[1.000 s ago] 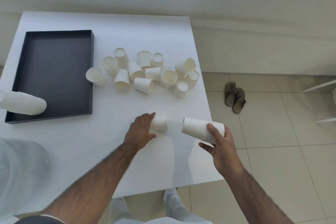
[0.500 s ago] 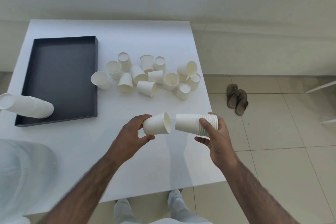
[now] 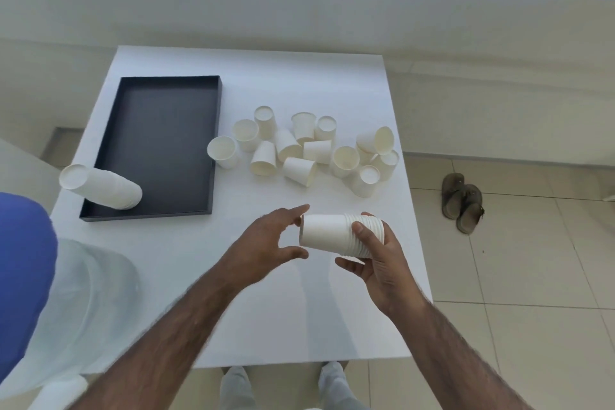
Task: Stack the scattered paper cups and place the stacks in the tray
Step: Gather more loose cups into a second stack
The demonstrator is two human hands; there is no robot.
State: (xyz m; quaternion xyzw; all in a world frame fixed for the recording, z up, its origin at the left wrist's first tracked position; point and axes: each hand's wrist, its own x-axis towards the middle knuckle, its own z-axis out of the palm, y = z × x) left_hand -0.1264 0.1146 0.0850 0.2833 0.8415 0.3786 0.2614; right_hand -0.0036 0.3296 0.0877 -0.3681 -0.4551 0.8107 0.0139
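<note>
My right hand (image 3: 379, 263) grips a sideways stack of white paper cups (image 3: 336, 236) above the table's front middle. My left hand (image 3: 266, 243) is at the stack's bottom end, fingers spread, index tip and thumb near the outermost cup. Several loose white cups (image 3: 299, 150) lie scattered further back on the white table (image 3: 266, 309), some upright, some tipped. A black tray (image 3: 159, 143) sits at the left. Another cup stack (image 3: 100, 188) lies on its side across the tray's near left corner.
A clear plastic container with a blue part (image 3: 50, 293) fills the near left. A pair of sandals (image 3: 462, 201) lies on the tiled floor right of the table. A pale wall runs behind. My legs show under the table's front edge.
My left hand lifted a single cup off the table and pushed it onto the stack in my right hand. The left fingers have since spread. The view shifted so the table sits more to the right.
</note>
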